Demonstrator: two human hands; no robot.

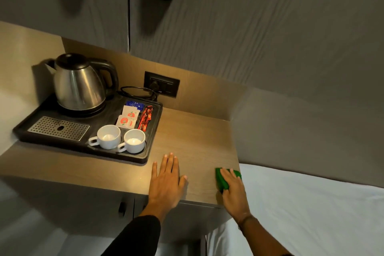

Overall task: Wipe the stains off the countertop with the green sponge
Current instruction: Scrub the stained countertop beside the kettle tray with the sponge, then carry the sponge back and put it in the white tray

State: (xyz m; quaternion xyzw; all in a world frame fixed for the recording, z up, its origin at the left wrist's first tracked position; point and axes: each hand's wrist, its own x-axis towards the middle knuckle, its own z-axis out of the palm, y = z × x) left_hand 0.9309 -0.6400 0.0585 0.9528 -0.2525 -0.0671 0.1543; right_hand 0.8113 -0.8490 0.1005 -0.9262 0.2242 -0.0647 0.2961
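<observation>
The wooden countertop [193,137] fills the middle of the view. At its front right corner lies the green sponge [222,180], and my right hand [233,190] is pressed on top of it, fingers wrapped over it. My left hand [166,178] rests flat on the counter near the front edge, fingers spread, with nothing in it, about a hand's width left of the sponge. No stains stand out on the wood from here.
A black tray [152,129] on the left holds a steel kettle [80,85], two white cups [108,136], sachets and a drip grate. A wall socket [162,83] with a cord is behind. A white bed [311,214] borders the counter's right side.
</observation>
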